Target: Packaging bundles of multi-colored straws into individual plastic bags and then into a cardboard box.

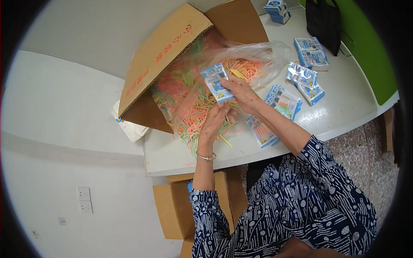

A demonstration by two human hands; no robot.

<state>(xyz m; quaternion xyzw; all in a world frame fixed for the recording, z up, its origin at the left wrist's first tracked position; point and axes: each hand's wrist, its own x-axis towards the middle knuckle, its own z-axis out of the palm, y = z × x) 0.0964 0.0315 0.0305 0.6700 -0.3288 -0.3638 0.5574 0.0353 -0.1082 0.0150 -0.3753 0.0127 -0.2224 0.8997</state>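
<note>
Two hands: both meet near the middle of the frame, above the heap of sticks.
Right hand (pixel 242 92): it pinches a small flat plastic packet with blue-striped edges (pixel 217 82) at the packet's right side; the packet is lifted above the sticks and tilted.
Left hand (pixel 215 122): it lies just below the packet, fingers bent down into the thin pink, green and yellow sticks (pixel 195 116); whether it grips any sticks, I cannot tell. A silver bangle (pixel 206 157) sits on its wrist.
Sticks: many, in a loose heap inside a clear plastic bag (pixel 258 53), some spilled on the white surface (pixel 344 103) at the lower centre.
Bag: it comes out of a brown cardboard box lying on its side (pixel 159 56), in the upper centre of the frame.
Filled packets (pixel 282 101): a few lie to the right of the hands, on the surface.
More packets (pixel 307 64): these lie farther to the upper right, well apart from the hands.
Black bag (pixel 325 21): at the top right, near the green panel (pixel 370 56).
Lower boxes (pixel 176 210): brown cardboard, under the surface, lower centre.
</note>
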